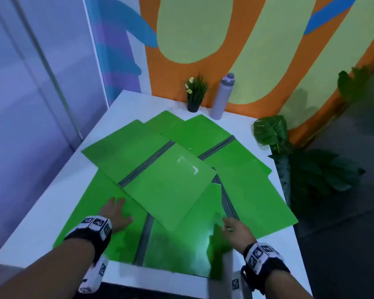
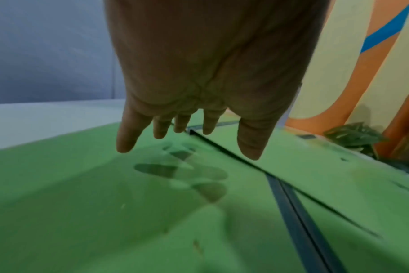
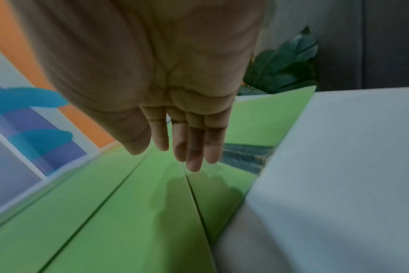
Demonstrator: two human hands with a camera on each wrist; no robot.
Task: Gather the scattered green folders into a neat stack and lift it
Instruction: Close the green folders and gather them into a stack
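While green folders [image 1: 168,184] lie scattered, left hand [image 1: 117,212] and right hand [image 1: 238,231] hover, fingers seemingly released

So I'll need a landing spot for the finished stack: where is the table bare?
Bare white table runs along the left edge beside the green folders, with a narrower strip at the near edge below the left hand and right hand. The far edge is crowded by the potted plant and bottle; folders overhang the right edge.

plant [image 1: 195,93], bottle [image 1: 222,96] along far edge
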